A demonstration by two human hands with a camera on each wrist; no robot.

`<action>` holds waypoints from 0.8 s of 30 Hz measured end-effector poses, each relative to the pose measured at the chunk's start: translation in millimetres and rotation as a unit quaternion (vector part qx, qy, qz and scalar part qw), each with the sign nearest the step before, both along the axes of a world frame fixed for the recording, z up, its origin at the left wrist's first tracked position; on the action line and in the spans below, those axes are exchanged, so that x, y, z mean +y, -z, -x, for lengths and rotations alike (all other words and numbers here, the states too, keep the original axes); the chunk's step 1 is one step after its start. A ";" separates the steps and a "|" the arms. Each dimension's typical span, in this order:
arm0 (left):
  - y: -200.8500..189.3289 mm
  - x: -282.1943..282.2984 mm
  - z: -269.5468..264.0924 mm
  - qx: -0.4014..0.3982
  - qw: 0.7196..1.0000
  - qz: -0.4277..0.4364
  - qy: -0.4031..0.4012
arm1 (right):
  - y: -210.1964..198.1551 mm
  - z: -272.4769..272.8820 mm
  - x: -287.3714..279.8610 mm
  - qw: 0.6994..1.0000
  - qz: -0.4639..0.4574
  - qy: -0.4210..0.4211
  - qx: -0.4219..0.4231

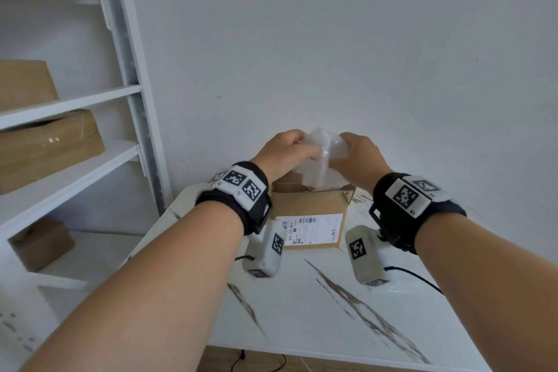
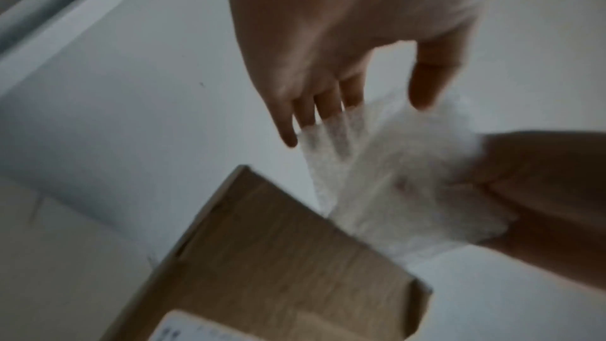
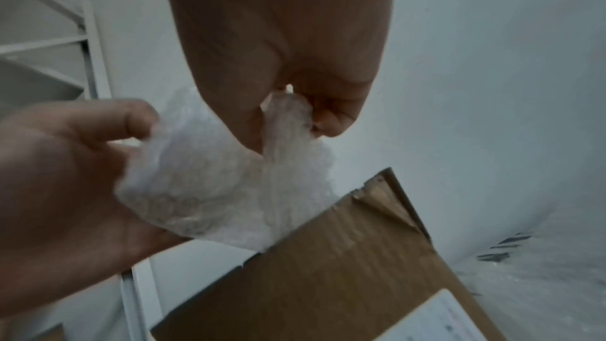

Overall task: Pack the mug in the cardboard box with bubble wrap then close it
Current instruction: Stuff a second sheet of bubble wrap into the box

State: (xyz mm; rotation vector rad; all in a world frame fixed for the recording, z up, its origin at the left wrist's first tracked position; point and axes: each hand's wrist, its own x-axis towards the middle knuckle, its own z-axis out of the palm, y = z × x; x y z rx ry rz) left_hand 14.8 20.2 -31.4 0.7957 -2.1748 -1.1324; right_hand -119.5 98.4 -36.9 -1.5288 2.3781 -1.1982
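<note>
Nearest you, the brown cardboard box (image 1: pixel 311 211) stands open on the white marbled table (image 1: pixel 317 305). Above it, your left hand (image 1: pixel 283 152) and right hand (image 1: pixel 359 157) both pinch clear crumpled bubble wrap (image 1: pixel 324 160); lower it evenly inside. No mug shows.

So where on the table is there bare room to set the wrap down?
Bare marble table between the cardboard box and the near edge. Crowded above the box: both hands, left and right, hold bubble wrap.
</note>
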 end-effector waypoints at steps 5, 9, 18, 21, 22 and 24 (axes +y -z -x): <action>-2.5 -9.7 2.0 -0.005 0.995 0.088 -0.041 | -6.7 8.5 1.6 0.998 0.024 0.026 -0.050; 2.4 -7.1 5.0 0.034 0.984 0.159 -0.077 | -2.7 7.5 -2.5 0.989 0.047 0.001 -0.140; 9.7 -9.3 10.9 -0.006 0.957 0.255 -0.135 | -23.8 -4.9 -5.3 0.896 0.105 -0.118 -0.415; 12.6 -9.3 11.6 -0.030 0.971 0.225 -0.077 | -16.4 -3.0 -12.4 0.944 0.092 -0.032 -0.316; 14.2 -10.2 11.6 -0.042 0.974 0.215 -0.065 | -14.3 -0.8 -13.6 0.949 0.086 -0.017 -0.303; 19.3 -14.6 11.7 -0.067 0.979 0.186 -0.054 | -11.5 2.7 -13.5 0.959 0.067 -0.001 -0.276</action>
